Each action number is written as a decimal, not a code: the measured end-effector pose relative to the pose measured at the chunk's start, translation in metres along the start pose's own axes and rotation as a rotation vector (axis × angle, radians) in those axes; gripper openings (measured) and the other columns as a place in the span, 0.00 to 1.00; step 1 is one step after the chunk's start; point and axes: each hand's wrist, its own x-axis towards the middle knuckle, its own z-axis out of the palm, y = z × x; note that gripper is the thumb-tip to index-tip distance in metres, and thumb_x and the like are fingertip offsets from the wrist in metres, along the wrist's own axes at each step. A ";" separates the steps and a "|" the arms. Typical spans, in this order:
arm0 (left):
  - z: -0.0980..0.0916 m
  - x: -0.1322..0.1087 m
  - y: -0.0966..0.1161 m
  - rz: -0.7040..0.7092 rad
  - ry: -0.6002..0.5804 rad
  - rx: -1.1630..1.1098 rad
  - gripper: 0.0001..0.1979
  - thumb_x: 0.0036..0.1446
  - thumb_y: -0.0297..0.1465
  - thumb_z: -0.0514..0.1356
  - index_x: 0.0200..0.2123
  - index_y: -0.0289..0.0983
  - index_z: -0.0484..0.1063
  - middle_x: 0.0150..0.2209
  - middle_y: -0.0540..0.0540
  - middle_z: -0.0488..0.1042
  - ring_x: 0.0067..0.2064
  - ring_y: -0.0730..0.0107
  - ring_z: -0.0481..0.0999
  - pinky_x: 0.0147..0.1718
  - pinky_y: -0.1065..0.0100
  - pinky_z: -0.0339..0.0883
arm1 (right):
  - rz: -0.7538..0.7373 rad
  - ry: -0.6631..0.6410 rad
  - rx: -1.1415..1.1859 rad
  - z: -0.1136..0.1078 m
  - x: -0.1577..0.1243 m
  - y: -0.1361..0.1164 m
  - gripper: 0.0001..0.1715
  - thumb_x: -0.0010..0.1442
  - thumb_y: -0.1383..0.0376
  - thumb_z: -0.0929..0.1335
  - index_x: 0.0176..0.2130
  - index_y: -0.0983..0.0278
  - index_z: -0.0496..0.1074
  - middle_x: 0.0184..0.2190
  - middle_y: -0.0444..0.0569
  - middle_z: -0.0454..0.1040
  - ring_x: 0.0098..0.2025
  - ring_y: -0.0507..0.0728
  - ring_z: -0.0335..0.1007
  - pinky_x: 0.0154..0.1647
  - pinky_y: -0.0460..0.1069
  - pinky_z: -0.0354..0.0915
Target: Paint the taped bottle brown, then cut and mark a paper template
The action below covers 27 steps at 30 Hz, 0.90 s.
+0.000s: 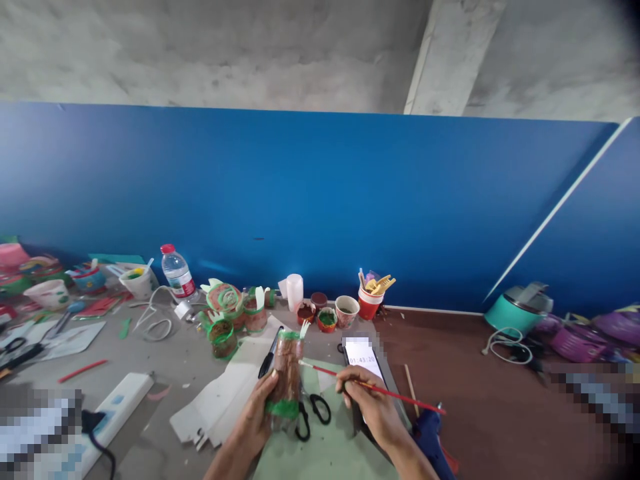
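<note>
My left hand (255,417) grips an upright plastic bottle (285,373) painted brown, with a green band at its bottom and a green rim at its top. My right hand (367,400) pinches a thin red paintbrush (385,391) like a pen. The brush tip points left and sits just beside the bottle's upper right side. Under both hands lies a pale green sheet (325,453), with black scissors (313,413) on it between the hands.
A phone (365,357) lies beyond my right hand, a blue glue gun (430,440) to its right. Paint cups (327,319), a red cup of tools (371,300), painted bottle pieces (227,320), a water bottle (177,272) and a black marker (267,357) crowd the table.
</note>
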 end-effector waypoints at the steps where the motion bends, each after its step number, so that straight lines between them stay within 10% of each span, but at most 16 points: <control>1: 0.000 0.000 0.000 0.006 0.002 0.004 0.20 0.43 0.34 0.71 0.40 0.33 0.74 0.35 0.43 0.81 0.36 0.60 0.80 0.34 0.67 0.72 | -0.002 -0.002 -0.010 0.000 0.000 -0.001 0.11 0.56 0.58 0.70 0.33 0.64 0.76 0.27 0.47 0.74 0.24 0.50 0.63 0.26 0.46 0.60; 27: 0.004 -0.004 0.002 0.014 -0.049 0.016 0.21 0.44 0.33 0.70 0.42 0.32 0.74 0.33 0.43 0.81 0.39 0.59 0.80 0.37 0.67 0.73 | 0.027 0.045 0.035 0.000 0.003 -0.004 0.14 0.53 0.56 0.72 0.33 0.64 0.76 0.27 0.48 0.75 0.22 0.51 0.62 0.25 0.47 0.58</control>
